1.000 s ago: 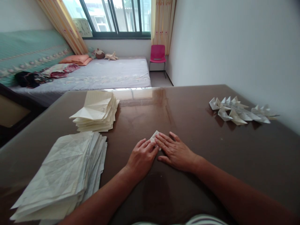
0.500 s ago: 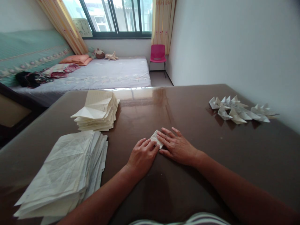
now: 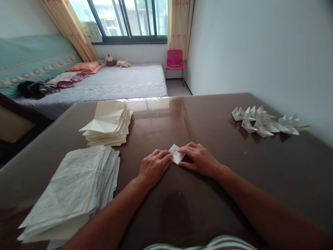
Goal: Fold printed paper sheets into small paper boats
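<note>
A small folded paper square (image 3: 177, 154), with writing on its face, lies turned like a diamond on the brown table. My left hand (image 3: 155, 164) grips its left corner, fingers drawn together. On the opposite side, the fingers and thumb of my right hand (image 3: 199, 159) close on the right corner. To the left of my hands are a stack of cream paper sheets (image 3: 108, 123) and a larger, nearer stack of creased, written sheets (image 3: 71, 185). Several folded paper boats (image 3: 262, 121) stand in a group at the right.
The glossy brown table (image 3: 156, 125) reaches toward a bed (image 3: 135, 80) at the back left. A pink chair (image 3: 174, 60) stands beyond it under the window. A white wall (image 3: 260, 52) runs along the right side.
My right hand, laid flat with spread fingers before, has curled in and now pinches the paper's right corner. My left hand has shifted slightly left, leaving more of the paper visible.
</note>
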{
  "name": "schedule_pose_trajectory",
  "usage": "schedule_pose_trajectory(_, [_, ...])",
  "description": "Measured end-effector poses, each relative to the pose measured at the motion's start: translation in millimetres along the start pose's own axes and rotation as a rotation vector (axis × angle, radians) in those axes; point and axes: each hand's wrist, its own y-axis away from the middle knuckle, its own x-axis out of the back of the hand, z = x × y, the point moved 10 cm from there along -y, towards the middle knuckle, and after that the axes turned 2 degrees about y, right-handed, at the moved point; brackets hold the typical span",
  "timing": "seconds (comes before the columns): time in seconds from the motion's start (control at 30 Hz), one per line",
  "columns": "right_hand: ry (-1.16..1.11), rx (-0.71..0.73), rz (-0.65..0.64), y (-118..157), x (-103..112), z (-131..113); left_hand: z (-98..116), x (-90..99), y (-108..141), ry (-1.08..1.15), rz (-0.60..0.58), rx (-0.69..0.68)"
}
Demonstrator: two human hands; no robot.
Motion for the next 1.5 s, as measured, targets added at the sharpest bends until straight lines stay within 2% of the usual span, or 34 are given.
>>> schedule_pose_trajectory(0.37, [-0.07, 0.037, 0.079, -4.1, 0.0, 10.2, -6.2, -4.2, -4.8, 0.02, -0.011, 0.043])
schedule_pose_trajectory(0.6, [-0.251, 0.076, 0.133, -5.6, 2.2, 24.7, -21.6, -12.2, -5.4, 0.164, -0.076, 0.149])
schedule_pose_trajectory(0.83, [-0.447, -0.085, 0.172, -9.0, -2.4, 44.4, -31.8, -15.7, -6.2, 0.214, -0.07, 0.256])
schedule_pose_trajectory(1.07, [-0.417, -0.298, 0.192, -11.5, -6.9, 51.5, -36.7, -16.2, -10.3, 0.182, -0.058, 0.354])
schedule_pose_trajectory(1.33, [-0.397, -0.333, 0.207, -11.9, -4.5, 46.8, -35.6, -17.7, -11.3, 0.159, -0.083, 0.365])
schedule_pose_trajectory(1.5, [-0.342, -0.298, 0.191, -12.2, -5.7, 41.9, -31.2, -18.2, -12.3, 0.105, -0.112, 0.333])
